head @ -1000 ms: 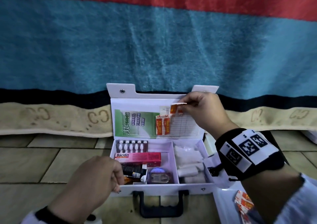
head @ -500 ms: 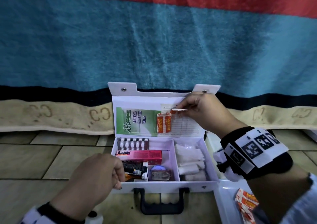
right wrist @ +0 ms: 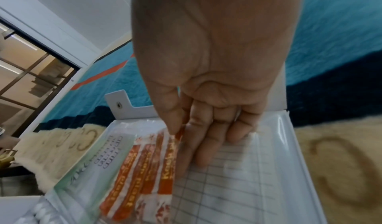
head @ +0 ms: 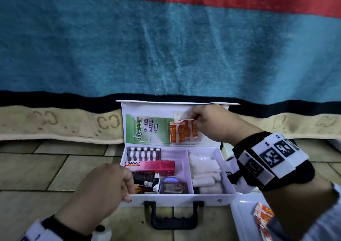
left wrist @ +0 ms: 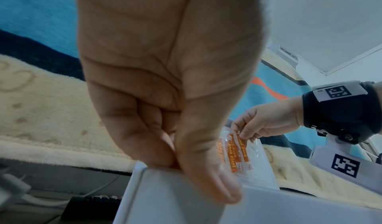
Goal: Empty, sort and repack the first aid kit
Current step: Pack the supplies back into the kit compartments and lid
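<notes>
The white first aid kit (head: pixel 177 198) lies open on the tiled floor, its lid (head: pixel 147 109) upright against a blanket. The lid's clear pocket holds a green guide leaflet (head: pixel 147 130), a chart and orange plaster strips (head: pixel 177 133). My right hand (head: pixel 195 122) pinches the top of the rightmost plaster strip (right wrist: pixel 167 170) between thumb and forefinger (right wrist: pixel 179 134); the same strips (left wrist: pixel 233 154) show in the left wrist view. My left hand (head: pixel 129 191) grips the kit's front left corner (left wrist: pixel 186 168). Inside lie a pill blister (head: pixel 144 153), a pink Bacidin box (head: pixel 149 166) and gauze rolls (head: pixel 204 174).
A white tray (head: pixel 243 218) with more orange plasters (head: pixel 263 213) sits on the floor at the kit's right. The striped blanket (head: pixel 166 46) hangs close behind the lid. The kit's black handle (head: pixel 174 216) points toward me. Bare tiles stretch to the left.
My right hand has lowered its plaster strip from the lid's top edge down beside the other strips in the pocket. The left hand has kept its grip on the kit's corner.
</notes>
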Demonstrator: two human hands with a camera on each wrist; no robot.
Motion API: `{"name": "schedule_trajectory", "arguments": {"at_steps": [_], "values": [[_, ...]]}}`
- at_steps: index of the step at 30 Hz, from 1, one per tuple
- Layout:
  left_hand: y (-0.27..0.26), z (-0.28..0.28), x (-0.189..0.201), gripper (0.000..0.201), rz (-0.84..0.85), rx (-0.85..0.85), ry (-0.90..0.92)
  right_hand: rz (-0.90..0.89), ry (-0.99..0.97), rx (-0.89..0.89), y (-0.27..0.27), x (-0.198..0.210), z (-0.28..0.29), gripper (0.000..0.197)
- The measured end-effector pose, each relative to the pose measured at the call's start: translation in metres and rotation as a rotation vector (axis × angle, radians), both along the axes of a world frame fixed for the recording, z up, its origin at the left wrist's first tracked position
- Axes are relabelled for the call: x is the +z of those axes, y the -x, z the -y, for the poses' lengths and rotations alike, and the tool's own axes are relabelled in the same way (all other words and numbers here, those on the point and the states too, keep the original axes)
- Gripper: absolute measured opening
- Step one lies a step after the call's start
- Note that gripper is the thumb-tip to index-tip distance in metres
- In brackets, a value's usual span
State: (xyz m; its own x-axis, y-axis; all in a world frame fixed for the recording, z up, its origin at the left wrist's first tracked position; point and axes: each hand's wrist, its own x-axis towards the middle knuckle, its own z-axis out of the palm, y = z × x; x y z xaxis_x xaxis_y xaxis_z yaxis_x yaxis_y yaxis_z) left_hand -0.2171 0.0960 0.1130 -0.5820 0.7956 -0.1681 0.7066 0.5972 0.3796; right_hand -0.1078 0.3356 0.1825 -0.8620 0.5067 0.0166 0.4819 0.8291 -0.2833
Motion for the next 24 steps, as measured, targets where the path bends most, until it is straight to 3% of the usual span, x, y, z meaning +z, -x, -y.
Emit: {"name": "schedule_trajectory", "arguments": {"at_steps": [9,14,17,24], "values": [[-0.002,0.0,0.003,0.022,0.017,0.008,0.013,0.036,0.029,-0.045,0.0,0.001,0.003,0.025],[-0.002,0.0,0.001,0.023,0.022,0.03,0.026,0.038,0.004,-0.039,-0.004,0.001,0.009,0.017],[-0.001,-0.001,0.001,0.024,0.038,0.036,0.024,0.082,-0.015,-0.037,-0.004,0.0,0.011,0.031],[0.0,-0.003,-0.001,0.025,0.06,0.032,0.045,0.053,-0.232,-0.001,-0.012,0.001,0.018,0.026]]}}
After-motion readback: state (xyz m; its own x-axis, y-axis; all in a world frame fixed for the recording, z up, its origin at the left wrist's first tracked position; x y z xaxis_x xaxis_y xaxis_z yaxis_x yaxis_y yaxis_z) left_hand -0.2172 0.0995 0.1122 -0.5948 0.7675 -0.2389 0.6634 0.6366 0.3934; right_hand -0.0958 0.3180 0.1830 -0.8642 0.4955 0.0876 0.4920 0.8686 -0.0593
